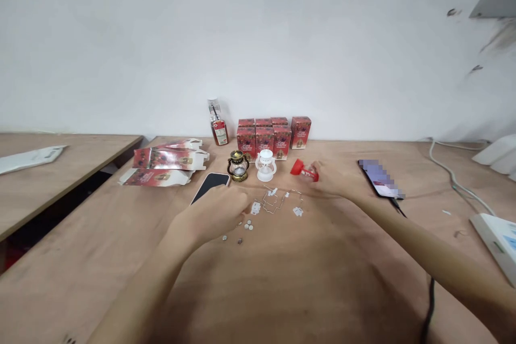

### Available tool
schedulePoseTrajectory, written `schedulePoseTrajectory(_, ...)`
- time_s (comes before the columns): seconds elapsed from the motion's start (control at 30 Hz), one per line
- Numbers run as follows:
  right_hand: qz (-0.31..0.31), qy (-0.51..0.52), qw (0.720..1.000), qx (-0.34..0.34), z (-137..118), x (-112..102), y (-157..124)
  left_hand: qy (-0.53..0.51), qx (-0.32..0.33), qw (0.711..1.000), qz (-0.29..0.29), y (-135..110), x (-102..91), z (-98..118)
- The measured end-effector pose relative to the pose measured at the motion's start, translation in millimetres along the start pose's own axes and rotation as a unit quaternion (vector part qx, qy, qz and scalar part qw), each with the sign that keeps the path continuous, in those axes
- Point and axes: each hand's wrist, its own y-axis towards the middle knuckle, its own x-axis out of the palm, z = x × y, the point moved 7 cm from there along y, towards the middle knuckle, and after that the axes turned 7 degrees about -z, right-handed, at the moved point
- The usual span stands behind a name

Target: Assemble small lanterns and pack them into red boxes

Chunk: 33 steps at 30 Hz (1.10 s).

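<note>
My right hand grips a small red lantern, tipped on its side just over the table. Closed and knuckles up, my left hand rests low beside several button cells; whatever its fingers hold is hidden. Between the hands lie bent wire handles and small white tabs. A bronze-coloured lantern and a white lantern stand upright behind them. A dark-screened phone is partly covered by my left hand.
Several red printed boxes stand near the wall, with a bottle to their left. Flattened cartons lie at left. A phone with a black cable is at right, near a white box-like device. A gap separates the two tables.
</note>
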Motion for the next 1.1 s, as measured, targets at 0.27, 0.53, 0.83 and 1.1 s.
schedulePoseTrajectory(0.27,0.154,0.587,0.787,-0.113,-67,51,-39,-0.039,0.054,0.995,0.069,21,65.9,-17)
schedulePoseTrajectory(0.53,0.206,0.618,0.748,-0.125,-91,53,-43,-0.077,0.103,0.973,0.193,19,98.8,-19)
schedulePoseTrajectory(0.83,0.160,0.594,0.770,-0.170,-98,49,-49,-0.027,0.120,0.894,0.431,-7,71.8,-4)
schedulePoseTrajectory(1.1,0.157,0.527,0.809,-0.210,-104,39,-57,-0.164,0.121,0.805,0.557,-30,29.6,37)
